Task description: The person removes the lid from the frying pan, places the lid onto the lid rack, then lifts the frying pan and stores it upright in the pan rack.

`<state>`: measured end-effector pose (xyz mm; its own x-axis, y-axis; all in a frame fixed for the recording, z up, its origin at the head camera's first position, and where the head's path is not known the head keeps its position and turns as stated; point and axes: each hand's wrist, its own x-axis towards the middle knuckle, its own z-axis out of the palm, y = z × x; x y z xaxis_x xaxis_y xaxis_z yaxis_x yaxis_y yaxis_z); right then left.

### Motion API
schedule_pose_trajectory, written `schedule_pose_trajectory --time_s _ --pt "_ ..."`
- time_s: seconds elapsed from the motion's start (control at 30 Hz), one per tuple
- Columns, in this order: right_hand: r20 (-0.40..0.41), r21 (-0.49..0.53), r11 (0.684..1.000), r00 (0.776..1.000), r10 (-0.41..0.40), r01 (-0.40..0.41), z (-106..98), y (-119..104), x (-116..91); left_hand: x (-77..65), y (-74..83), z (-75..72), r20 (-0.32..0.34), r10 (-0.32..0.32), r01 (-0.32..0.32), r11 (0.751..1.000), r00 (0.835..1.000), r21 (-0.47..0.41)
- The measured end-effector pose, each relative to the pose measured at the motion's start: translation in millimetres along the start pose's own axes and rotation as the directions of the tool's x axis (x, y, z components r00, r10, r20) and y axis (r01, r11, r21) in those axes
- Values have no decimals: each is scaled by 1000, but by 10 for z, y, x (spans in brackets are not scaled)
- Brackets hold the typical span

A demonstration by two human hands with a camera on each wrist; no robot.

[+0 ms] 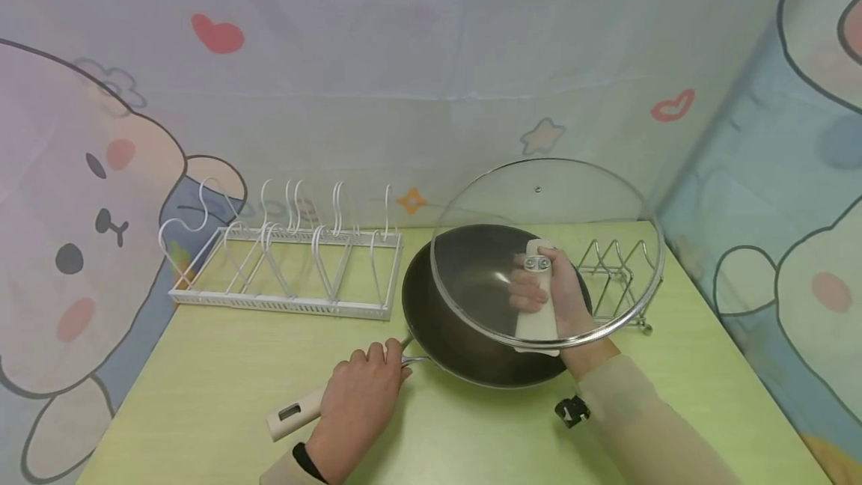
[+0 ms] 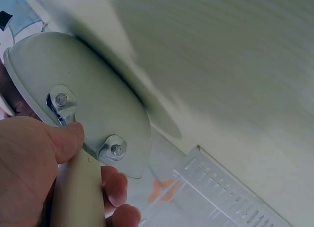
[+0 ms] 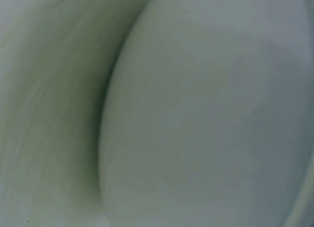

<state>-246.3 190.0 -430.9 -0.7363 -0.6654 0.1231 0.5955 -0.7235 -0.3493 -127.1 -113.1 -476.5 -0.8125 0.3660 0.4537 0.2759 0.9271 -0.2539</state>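
Note:
A dark-lined wok rests on the table, its pale outside filling much of the right wrist view. My left hand grips its cream handle near the metal fork that joins it to the pan. In the left wrist view, thumb and fingers wrap that handle beside two riveted brackets. Over the wok, my right hand holds a clear glass lid with a metal rim by its cream handle. The lid is tilted, and I see the fingers through its glass.
At the back left stands a white wire rack with upright loops. A smaller metal rack is behind the lid on the right. Printed cloth hangs along the table's back and sides.

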Motion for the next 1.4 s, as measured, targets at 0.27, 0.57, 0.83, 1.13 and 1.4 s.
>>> schedule_pose_trajectory --time_s 0.27,0.57,0.83,1.13,1.4 --pt "85 102 993 995 -59 50 90 -96 -68 0 -3 -22 11 -8 8 1000 1000 -17" --pt "141 140 987 986 -94 75 258 -312 -220 12 12 -40 -3 -18 18 999 1000 -34" --pt "180 103 991 978 -105 87 338 -549 -435 10 6 -62 29 -7 8 999 1000 -35" --pt "167 96 990 979 -116 101 412 -764 -653 -5 -10 -61 -49 -17 15 999 999 -49" --pt "120 86 986 980 -156 146 408 -917 -841 -6 -3 -55 -60 -8 7 1000 998 -22"
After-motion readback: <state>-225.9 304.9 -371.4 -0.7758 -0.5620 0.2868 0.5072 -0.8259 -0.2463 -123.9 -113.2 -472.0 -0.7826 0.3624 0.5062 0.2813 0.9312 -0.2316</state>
